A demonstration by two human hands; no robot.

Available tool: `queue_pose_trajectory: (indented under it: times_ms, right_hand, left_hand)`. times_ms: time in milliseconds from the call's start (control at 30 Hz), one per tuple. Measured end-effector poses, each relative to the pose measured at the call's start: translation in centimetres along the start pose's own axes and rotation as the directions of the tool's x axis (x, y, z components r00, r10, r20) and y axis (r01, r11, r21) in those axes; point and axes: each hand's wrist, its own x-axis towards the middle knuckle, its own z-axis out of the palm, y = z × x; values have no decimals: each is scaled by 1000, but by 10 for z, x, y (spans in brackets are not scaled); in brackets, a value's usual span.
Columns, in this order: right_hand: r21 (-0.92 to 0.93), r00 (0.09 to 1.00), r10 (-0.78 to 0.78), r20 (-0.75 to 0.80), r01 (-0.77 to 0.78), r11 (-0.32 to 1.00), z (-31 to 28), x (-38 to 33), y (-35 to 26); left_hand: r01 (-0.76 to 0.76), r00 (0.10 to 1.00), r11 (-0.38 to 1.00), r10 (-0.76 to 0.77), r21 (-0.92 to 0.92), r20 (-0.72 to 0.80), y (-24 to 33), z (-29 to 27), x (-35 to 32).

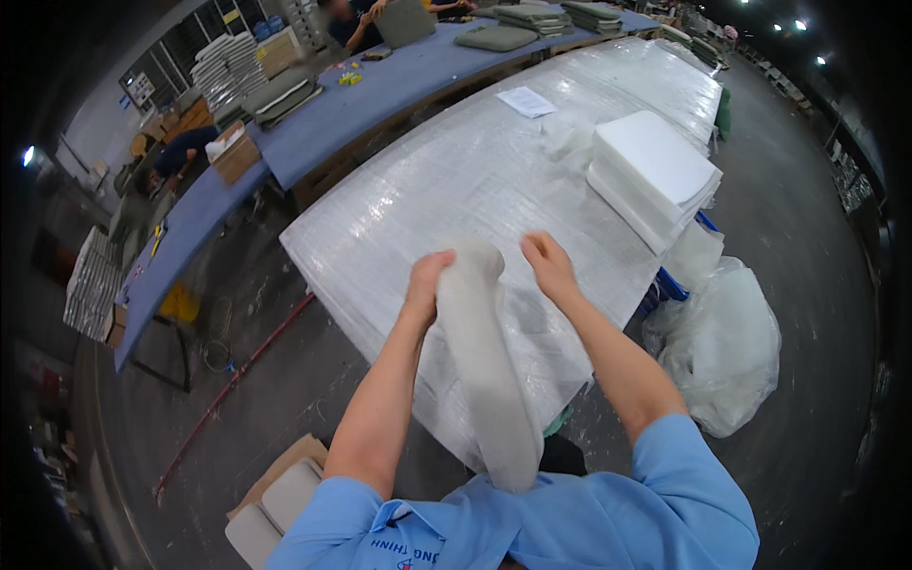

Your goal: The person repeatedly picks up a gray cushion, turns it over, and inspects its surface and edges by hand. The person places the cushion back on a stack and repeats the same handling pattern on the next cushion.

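A pale grey padded cushion (489, 361) stands on its narrow side over the near part of the plastic-covered table (408, 199), its lower end against my blue shirt. My left hand (429, 282) grips its far left edge, thumb on top and the other fingers hidden along the side. Off the cushion's far right corner, with a gap between, is my right hand (551, 264). Its fingers are curled in, and whatever they hold, if anything, is hidden.
A stack of white foam sheets (655, 176) and a paper sheet (526, 102) lie on the table. To the right is a filled clear plastic bag (722, 347). Beyond runs a long blue work table (380, 95) with green-grey cushions (496, 38) and people. Lower left are more pale cushions (275, 513).
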Motion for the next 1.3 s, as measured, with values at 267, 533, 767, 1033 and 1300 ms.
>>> queue_pose_trajectory:
  times_ms: [267,533,767,1033,1300]
  right_hand:
    - [130,771,522,365,-597,791,-105,-181,39]
    - [206,905,413,-96,-388,898,-105,-122,-20]
    - [-82,983,112,-145,-124,989,-88,-166,-104]
    - [-106,981,112,-156,-129,986,-47,-190,-76]
    - [-99,963,136,-232,-163,982,-53,-197,-66]
  left_hand:
    - [-205,885,827,-72,-523,-460,-43,-150,-83]
    - [-254,843,695,-181,-672,-506,-83,-139,-123]
    - [202,827,688,-501,-697,-255,-127,-141,-235]
    - [41,816,899,-282,-436,-505,-103,-138,-302]
    - [-67,883,983,-21,-170,-470,-76,-109,-322]
